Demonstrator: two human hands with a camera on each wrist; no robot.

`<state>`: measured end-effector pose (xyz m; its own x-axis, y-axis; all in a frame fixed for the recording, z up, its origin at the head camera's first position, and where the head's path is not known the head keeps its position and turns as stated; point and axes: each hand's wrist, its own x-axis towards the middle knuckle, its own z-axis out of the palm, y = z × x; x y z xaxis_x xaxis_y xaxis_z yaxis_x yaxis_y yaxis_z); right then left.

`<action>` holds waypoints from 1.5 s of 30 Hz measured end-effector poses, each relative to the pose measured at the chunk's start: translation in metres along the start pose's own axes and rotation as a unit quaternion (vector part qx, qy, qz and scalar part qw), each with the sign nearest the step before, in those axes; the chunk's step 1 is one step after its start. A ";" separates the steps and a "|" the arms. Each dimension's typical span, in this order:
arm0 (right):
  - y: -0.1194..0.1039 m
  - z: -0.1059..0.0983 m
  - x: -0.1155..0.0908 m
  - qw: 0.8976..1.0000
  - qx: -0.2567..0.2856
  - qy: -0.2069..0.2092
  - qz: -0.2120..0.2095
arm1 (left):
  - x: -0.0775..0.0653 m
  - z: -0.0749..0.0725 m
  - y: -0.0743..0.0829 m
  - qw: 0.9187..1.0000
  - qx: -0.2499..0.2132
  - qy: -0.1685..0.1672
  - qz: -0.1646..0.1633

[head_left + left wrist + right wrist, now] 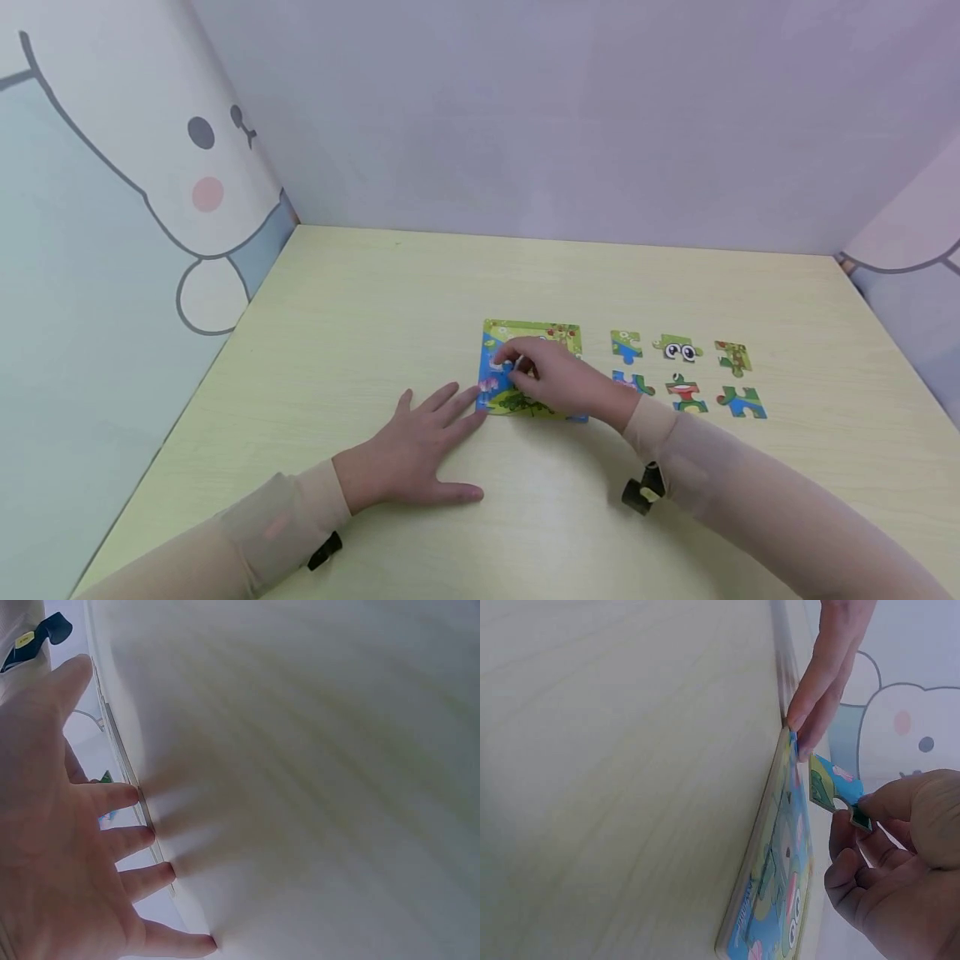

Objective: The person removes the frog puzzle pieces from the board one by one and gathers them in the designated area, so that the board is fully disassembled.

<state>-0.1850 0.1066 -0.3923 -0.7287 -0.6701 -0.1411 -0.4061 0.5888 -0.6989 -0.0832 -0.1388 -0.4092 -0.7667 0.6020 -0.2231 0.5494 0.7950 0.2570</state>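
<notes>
A square puzzle board (pixel 529 333) with a green and blue picture lies on the pale wooden table (pixel 360 317). My right hand (pixel 551 377) hovers over the board and pinches one puzzle piece (pixel 826 787) between thumb and finger, lifted a little off the puzzle board (pixel 776 885). My left hand (pixel 420 446) lies flat on the table with straight fingers. Its fingertips (pixel 804 731) touch the board's left edge. In the left wrist view the left hand (pixel 67 847) is spread against the table.
Several loose puzzle pieces (pixel 678 348) lie in two rows on the table to the right of the board. Walls with a cartoon rabbit (pixel 202 158) close in the table at the left, back and right.
</notes>
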 end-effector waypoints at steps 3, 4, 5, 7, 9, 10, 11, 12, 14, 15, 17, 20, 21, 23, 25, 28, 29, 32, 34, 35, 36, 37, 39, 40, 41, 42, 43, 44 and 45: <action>0.005 -0.008 -0.008 1.000 0.010 0.007 0.002 | 0.000 0.000 0.000 1.000 -0.003 0.001 0.001; 0.007 -0.011 -0.012 1.000 0.012 0.008 0.003 | 0.000 0.000 0.001 1.000 -0.004 0.002 0.002; 0.010 -0.015 -0.016 1.000 0.015 0.011 0.005 | 0.001 0.000 0.001 1.000 -0.005 0.002 0.002; 0.015 -0.021 -0.025 1.000 0.023 0.015 0.015 | 0.000 0.000 0.001 1.000 -0.005 0.003 0.003; 0.020 -0.028 -0.036 0.999 0.027 0.016 0.024 | 0.000 -0.001 0.001 1.000 -0.004 0.003 0.003; 0.022 -0.031 -0.042 0.999 0.028 0.016 0.030 | 0.000 -0.001 0.001 1.000 -0.003 0.003 0.002; 0.024 -0.034 -0.047 0.999 0.028 0.015 0.034 | 0.000 -0.001 0.001 1.000 -0.004 0.003 0.002; 0.026 -0.038 -0.053 0.999 0.027 0.014 0.041 | 0.000 -0.001 0.001 1.000 -0.003 0.003 0.001; 0.030 -0.043 -0.063 0.999 0.019 0.011 0.045 | 0.000 0.000 0.001 1.000 -0.002 0.005 0.001; 0.032 -0.045 -0.068 0.999 0.016 0.010 0.046 | 0.000 0.000 0.000 1.000 -0.003 0.005 0.000; 0.036 -0.049 -0.077 0.999 0.009 0.008 0.052 | 0.000 0.000 0.000 1.000 -0.004 0.004 -0.001; 0.044 -0.053 -0.092 0.998 0.008 0.000 0.061 | 0.000 -0.001 0.001 1.000 -0.006 0.003 -0.002; 0.046 -0.053 -0.097 0.998 0.009 -0.005 0.066 | 0.000 -0.001 0.001 1.000 -0.005 0.002 -0.002; 0.054 -0.052 -0.106 0.997 0.010 -0.013 0.080 | 0.001 -0.001 0.001 1.000 -0.003 0.003 -0.001; 0.062 -0.049 -0.114 0.996 0.008 -0.019 0.085 | 0.001 -0.002 0.001 1.000 -0.002 0.003 -0.001; 0.069 -0.044 -0.124 0.997 0.000 -0.020 0.080 | 0.001 -0.002 0.002 1.000 -0.002 0.002 -0.001; 0.070 -0.043 -0.126 0.997 -0.001 -0.019 0.074 | 0.001 -0.002 0.002 1.000 -0.003 0.002 -0.001; 0.071 -0.040 -0.130 0.998 -0.015 -0.013 0.064 | 0.001 -0.002 0.002 1.000 -0.005 0.002 -0.001; 0.070 -0.040 -0.132 0.997 -0.025 -0.011 0.068 | 0.001 -0.002 0.002 1.000 -0.007 0.002 0.000; 0.069 -0.040 -0.133 0.997 -0.035 -0.009 0.071 | 0.001 -0.002 0.002 1.000 -0.007 0.002 0.000; 0.067 -0.041 -0.134 0.996 -0.046 -0.005 0.071 | 0.001 -0.002 0.002 1.000 -0.007 0.003 0.002; 0.066 -0.042 -0.134 0.996 -0.061 0.000 0.071 | 0.001 -0.002 0.002 1.000 -0.006 0.003 0.002; 0.063 -0.045 -0.135 0.994 -0.088 0.018 0.069 | 0.001 -0.002 0.002 1.000 -0.005 0.003 0.003; 0.061 -0.046 -0.135 0.992 -0.102 0.031 0.065 | 0.001 -0.002 0.002 1.000 -0.005 0.002 0.002; 0.060 -0.048 -0.134 0.991 -0.114 0.046 0.057 | 0.001 -0.002 0.002 1.000 -0.006 0.002 0.001; 0.058 -0.048 -0.133 0.989 -0.123 0.058 0.055 | 0.001 -0.002 0.002 1.000 -0.005 0.002 0.001; 0.056 -0.049 -0.131 0.988 -0.128 0.067 0.052 | 0.001 -0.002 0.002 1.000 -0.005 0.002 0.000; 0.054 -0.049 -0.128 0.988 -0.128 0.074 0.050 | 0.001 -0.002 0.002 1.000 -0.005 0.002 0.000; 0.052 -0.048 -0.125 0.988 -0.128 0.077 0.047 | 0.001 -0.002 0.002 1.000 -0.005 0.003 0.000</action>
<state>-0.1414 0.2422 -0.3772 -0.8368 -0.5423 -0.0752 -0.4445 0.7531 -0.4851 -0.0837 -0.1372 -0.4071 -0.7683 0.6018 -0.2181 0.5463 0.7941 0.2666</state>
